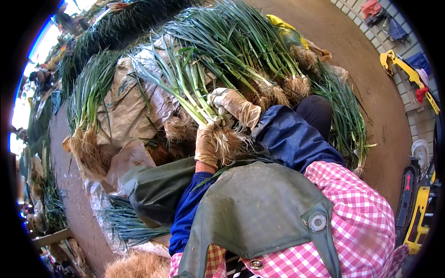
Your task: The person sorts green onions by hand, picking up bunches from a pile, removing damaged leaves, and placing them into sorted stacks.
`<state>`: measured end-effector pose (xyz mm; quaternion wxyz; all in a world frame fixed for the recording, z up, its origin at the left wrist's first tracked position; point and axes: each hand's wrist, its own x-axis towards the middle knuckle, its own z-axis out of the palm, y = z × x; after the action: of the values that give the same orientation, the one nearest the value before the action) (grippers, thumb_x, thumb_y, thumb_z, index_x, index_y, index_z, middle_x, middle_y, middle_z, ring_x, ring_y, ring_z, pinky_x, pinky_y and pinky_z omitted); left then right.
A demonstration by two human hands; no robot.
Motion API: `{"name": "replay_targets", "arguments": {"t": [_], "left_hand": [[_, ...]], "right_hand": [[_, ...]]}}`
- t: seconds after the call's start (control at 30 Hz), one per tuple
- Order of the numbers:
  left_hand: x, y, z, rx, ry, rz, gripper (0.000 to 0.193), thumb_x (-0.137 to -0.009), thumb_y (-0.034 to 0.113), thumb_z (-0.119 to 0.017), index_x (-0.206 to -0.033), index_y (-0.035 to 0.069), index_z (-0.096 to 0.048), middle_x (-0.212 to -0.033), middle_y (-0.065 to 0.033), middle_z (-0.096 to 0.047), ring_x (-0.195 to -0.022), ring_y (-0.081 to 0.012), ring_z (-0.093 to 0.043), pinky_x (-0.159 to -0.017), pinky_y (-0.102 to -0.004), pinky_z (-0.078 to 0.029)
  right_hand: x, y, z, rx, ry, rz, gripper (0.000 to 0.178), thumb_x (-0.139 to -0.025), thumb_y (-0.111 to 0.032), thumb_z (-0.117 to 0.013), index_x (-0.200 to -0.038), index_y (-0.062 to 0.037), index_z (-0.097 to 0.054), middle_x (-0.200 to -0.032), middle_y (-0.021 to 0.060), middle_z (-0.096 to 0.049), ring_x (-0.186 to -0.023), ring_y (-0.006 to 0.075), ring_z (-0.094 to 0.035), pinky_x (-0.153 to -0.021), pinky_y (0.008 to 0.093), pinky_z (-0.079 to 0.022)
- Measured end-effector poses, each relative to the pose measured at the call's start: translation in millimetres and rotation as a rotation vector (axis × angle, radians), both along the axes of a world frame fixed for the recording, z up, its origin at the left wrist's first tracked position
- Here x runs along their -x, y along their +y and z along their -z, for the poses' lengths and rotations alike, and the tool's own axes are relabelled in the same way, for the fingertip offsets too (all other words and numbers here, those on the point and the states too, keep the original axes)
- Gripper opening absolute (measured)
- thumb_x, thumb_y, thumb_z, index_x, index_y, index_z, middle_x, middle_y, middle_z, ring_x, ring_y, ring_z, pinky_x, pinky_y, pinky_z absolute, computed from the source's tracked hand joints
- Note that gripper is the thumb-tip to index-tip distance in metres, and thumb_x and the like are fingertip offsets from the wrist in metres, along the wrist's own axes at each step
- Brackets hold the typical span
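A bunch of leek-like green stalks (197, 104) is held just beyond the green bib (255, 204), its leaves pointing away from the bib and its pale, stringy roots (225, 147) hanging toward it. The gloved left hand (206, 144) wraps the bunch low down, near the roots, on the bib's far side; its fingertips are hidden behind the stalks. The gloved right hand (234, 105) is slightly farther from the bib, its fingers curled in against the side of the stalks; whether they pinch anything cannot be told. Blue sleeves (296, 134) cover the forearms on either side of the bib, and a pink checked shirt (352, 204) shows to the bib's right.

Beyond the bib and the hands, a thick heap of similar stalks (250, 51) lies with its roots facing the bib. Ahead and to the left of the bib is a creased brown sack (123, 99), with another rooted bunch (88, 113) beside it. More stalks (343, 111) lie to the right ahead of the bib. Left of the bib, a spread of green leaves (130, 222) lies near a mass of tan roots (139, 266). Far right of the bib, a yellow jointed arm (412, 74) stands near a tiled wall (371, 32), past the brown floor (380, 116)
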<state>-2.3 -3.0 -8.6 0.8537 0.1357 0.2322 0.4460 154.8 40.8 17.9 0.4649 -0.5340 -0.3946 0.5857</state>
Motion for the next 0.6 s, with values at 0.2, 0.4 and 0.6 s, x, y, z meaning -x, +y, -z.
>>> {"name": "replay_targets", "arguments": {"t": [0.2, 0.4, 0.6], "left_hand": [[-8, -9, 4, 0.041, 0.018, 0.114, 0.02, -0.089, 0.008, -0.054, -0.106, -0.002, -0.056, -0.088, -0.0115, -0.064, -0.076, -0.0238, -0.063, -0.07, -0.0347, -0.054], [-1, -8, -8, 0.02, 0.099, 0.061, 0.021, -0.083, 0.005, -0.055, -0.102, -0.004, -0.058, -0.088, -0.012, -0.065, -0.074, -0.0221, -0.064, -0.065, -0.0322, -0.055], [8, -5, 0, -0.108, 0.231, 0.133, 0.028, -0.091, 0.013, -0.047, -0.113, -0.003, -0.052, -0.096, -0.0168, -0.064, -0.086, -0.028, -0.065, -0.08, -0.0402, -0.055]], "right_hand": [[3, -6, -7, -0.171, 0.29, 0.132, 0.016, -0.092, -0.018, -0.058, -0.091, -0.0034, -0.064, -0.076, 0.0022, -0.065, -0.053, 0.005, -0.049, -0.047, 0.0194, -0.04], [-5, -54, -72, -0.311, 0.069, -0.482, 0.024, -0.093, -0.026, -0.059, -0.088, -0.0032, -0.063, -0.081, 0.0071, -0.068, -0.053, 0.0058, -0.052, -0.046, 0.0196, -0.043], [-7, -107, -127, 0.034, 0.315, -1.036, 0.014, -0.083, -0.011, -0.07, -0.087, 0.0022, -0.067, -0.085, 0.0106, -0.068, -0.06, 0.0111, -0.057, -0.049, 0.0235, -0.043]]}}
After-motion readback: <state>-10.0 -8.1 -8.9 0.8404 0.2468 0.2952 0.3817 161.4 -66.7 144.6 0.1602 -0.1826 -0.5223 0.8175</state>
